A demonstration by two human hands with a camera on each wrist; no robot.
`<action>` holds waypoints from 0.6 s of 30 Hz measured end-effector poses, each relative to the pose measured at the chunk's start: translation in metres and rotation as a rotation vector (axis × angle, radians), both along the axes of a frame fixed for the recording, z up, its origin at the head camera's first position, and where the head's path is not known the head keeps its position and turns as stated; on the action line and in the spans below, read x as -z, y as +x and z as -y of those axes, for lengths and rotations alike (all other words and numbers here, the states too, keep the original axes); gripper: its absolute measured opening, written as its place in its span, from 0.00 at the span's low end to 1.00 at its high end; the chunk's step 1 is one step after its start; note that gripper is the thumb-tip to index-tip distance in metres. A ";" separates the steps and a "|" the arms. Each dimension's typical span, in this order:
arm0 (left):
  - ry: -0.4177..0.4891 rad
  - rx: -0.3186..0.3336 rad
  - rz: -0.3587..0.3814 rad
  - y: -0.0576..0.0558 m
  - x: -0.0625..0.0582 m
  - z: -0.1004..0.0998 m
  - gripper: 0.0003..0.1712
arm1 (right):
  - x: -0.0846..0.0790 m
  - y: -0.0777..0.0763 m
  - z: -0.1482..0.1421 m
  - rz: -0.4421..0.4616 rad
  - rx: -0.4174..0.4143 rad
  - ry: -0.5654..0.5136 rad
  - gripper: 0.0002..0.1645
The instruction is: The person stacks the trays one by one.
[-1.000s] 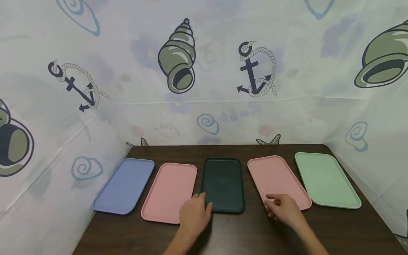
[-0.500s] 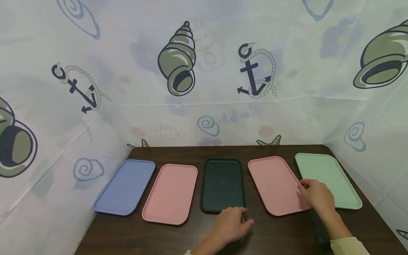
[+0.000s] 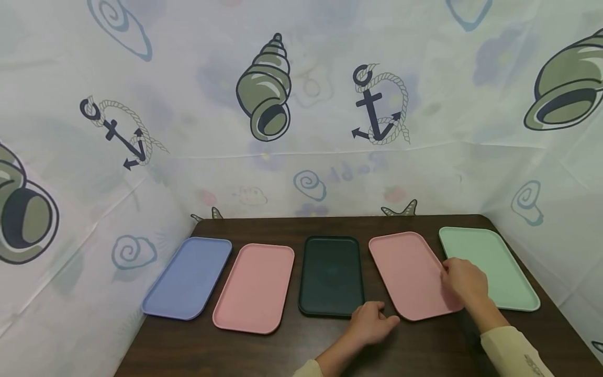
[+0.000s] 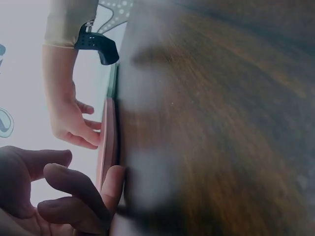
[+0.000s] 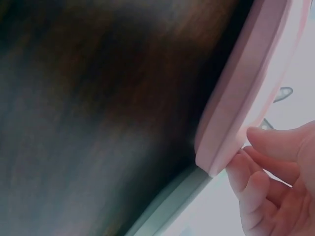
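My right hand (image 3: 466, 283) is at the right edge of the right-hand pink tray (image 3: 410, 272), thumb and fingertips pinching its rim. In the right wrist view the thumb lies against the pink tray's rim (image 5: 241, 93), with curled fingers beside it. My left hand (image 3: 371, 322) hovers low over the table by the near right corner of the dark green tray (image 3: 332, 275), its fingers loosely bent and holding nothing. The left wrist view shows those bent fingers (image 4: 74, 191) near a pink tray edge. A light green tray (image 3: 494, 267) lies just right of my right hand.
A second pink tray (image 3: 254, 285) and a blue tray (image 3: 188, 277) lie on the left of the dark wooden table (image 3: 264, 356). The trays form a row. Printed cloth (image 3: 325, 47) hangs behind and along both sides.
My left hand has moved right from between the left pink and dark green trays. The right hand has gone from the right pink tray's near left edge to its right edge.
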State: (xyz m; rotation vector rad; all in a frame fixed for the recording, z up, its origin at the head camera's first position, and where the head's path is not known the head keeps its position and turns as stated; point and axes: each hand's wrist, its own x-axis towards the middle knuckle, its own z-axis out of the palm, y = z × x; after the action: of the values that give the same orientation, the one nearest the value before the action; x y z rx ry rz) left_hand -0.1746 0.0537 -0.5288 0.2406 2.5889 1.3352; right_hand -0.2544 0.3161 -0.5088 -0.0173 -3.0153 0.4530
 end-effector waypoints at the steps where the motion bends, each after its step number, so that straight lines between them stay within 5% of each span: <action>1: -0.001 -0.008 -0.005 0.000 0.000 -0.001 0.29 | 0.000 -0.001 0.000 0.004 -0.006 0.004 0.12; 18: -0.027 -0.107 -0.119 0.001 0.009 -0.013 0.24 | 0.000 0.005 0.011 0.101 0.003 0.049 0.09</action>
State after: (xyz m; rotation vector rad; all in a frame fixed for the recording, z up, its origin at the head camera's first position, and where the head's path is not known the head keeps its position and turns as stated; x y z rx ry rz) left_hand -0.1735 0.0667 -0.5375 0.1852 2.7525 1.3589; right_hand -0.2492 0.3054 -0.5084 -0.0422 -3.1239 0.3896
